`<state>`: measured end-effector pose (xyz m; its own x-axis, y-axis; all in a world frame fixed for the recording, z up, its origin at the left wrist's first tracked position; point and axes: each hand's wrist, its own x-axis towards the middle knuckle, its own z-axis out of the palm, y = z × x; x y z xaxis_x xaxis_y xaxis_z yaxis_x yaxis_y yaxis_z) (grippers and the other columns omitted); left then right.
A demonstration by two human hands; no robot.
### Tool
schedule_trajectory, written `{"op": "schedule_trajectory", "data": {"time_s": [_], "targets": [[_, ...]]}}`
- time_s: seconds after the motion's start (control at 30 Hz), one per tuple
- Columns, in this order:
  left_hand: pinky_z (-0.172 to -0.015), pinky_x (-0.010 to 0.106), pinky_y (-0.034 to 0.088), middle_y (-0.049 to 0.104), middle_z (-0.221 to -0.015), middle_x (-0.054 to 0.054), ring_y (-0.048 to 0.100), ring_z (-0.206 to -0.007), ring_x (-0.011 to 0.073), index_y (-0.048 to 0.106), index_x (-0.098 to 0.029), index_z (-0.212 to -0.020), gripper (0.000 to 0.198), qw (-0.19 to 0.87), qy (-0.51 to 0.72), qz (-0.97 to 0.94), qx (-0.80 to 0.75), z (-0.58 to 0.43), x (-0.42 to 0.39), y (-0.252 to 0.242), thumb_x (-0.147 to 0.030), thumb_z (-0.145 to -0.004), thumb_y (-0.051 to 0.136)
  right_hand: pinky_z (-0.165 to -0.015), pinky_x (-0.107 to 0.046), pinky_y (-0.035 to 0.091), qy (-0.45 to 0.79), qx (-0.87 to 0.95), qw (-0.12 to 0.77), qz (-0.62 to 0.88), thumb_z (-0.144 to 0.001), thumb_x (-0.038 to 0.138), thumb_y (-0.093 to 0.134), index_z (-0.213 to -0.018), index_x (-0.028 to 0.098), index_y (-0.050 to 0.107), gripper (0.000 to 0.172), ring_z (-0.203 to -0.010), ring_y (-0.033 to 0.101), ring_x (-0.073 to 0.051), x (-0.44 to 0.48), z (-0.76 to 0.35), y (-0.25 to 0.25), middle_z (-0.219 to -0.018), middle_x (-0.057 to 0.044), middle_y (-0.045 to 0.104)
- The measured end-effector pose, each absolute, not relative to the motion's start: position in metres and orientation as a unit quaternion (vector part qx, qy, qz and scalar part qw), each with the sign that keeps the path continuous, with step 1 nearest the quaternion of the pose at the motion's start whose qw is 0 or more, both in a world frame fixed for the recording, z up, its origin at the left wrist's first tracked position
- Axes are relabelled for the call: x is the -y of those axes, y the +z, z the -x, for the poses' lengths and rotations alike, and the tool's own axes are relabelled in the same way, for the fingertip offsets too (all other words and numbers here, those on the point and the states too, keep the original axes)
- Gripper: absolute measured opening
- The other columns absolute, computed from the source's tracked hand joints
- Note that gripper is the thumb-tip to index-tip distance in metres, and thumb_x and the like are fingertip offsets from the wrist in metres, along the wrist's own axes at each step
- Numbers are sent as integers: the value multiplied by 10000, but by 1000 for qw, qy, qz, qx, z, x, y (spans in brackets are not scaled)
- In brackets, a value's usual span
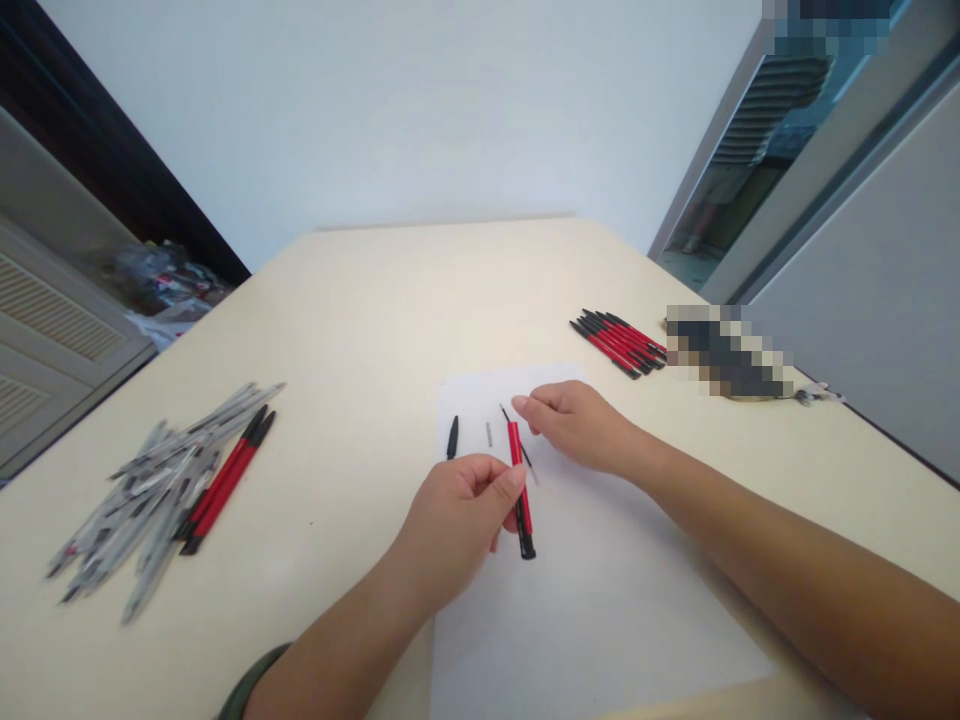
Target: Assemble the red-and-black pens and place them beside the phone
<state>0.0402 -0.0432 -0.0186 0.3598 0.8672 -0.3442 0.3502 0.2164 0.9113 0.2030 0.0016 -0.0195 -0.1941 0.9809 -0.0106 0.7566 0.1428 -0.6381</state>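
Note:
My left hand (469, 500) is closed round a red pen barrel (514, 440) with a black lower end, its fingertips about the middle. The barrel points away from me over a white paper sheet (600, 600). Just right of its upper end, my right hand (574, 425) has its fingers pinched together; anything between them is hidden. A thin dark refill (529, 462) shows on both sides of the barrel, partly covered by it. On the sheet to the left lie a small spring (489, 434) and a black pen tip piece (453, 437).
Several clear pens (157, 500) lie heaped at the left, beside two red-and-black pens (229, 480). Several assembled red-and-black pens (619, 342) form a pile at the back right. Next to them is a blurred-out dark object (727, 350). A wall (465, 110) borders the table's far edge.

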Motion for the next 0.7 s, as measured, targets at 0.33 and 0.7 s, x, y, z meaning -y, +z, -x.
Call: {"op": "schedule_trajectory", "data": {"time_s": [0.33, 0.7], "targets": [[-446, 206, 323, 547, -575, 0, 417, -451, 81, 555, -145, -724, 290, 589, 245, -573, -514, -39, 36, -22, -407, -774, 443, -442, -185, 279, 577, 601, 282, 476, -702, 396, 539, -662, 149, 513, 252, -462, 361, -50, 20, -192, -13, -539, 34, 469], [-493, 236, 270, 564, -614, -8, 472, -563, 136, 586, -213, -713, 255, 294, 39, -817, -494, -33, 42, -21, -432, -739, 461, -435, -232, 245, 241, 696, 149, 660, -689, 360, 474, -534, 168, 488, 248, -465, 380, -91, -22, -253, -28, -488, 10, 456]]}}
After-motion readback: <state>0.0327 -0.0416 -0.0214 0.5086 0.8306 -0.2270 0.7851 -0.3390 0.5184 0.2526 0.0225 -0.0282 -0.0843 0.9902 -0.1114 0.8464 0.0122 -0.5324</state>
